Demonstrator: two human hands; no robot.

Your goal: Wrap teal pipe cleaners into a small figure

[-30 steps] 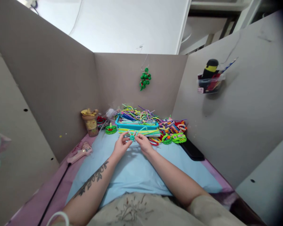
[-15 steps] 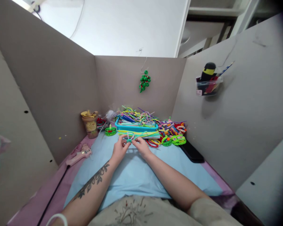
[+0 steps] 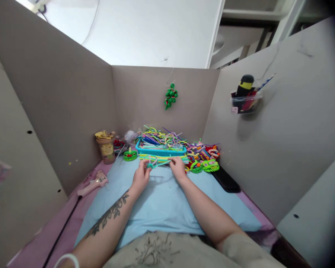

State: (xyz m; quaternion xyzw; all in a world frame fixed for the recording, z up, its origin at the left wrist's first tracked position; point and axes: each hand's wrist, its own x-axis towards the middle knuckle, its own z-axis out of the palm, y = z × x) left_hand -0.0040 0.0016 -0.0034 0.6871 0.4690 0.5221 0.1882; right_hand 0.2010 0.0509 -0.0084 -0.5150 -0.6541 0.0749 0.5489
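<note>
My left hand pinches a small teal pipe-cleaner piece with thin ends sticking up, held just above the light blue sheet. My right hand has hold of a light strand that runs from that piece toward the right, and it sits close to the pile of yellow and green pipe cleaners in front of the blue tray. The tray is full of coloured pipe cleaners.
Finished coiled green and pink pieces lie right of the tray, a green one left of it. A tan cup, a pink glue gun with black cord, a dark phone. Cardboard walls surround the desk; a green ornament hangs behind.
My right hand has moved right, away from the left, drawing a strand out from the teal piece. The left hand has stayed almost where it was.
</note>
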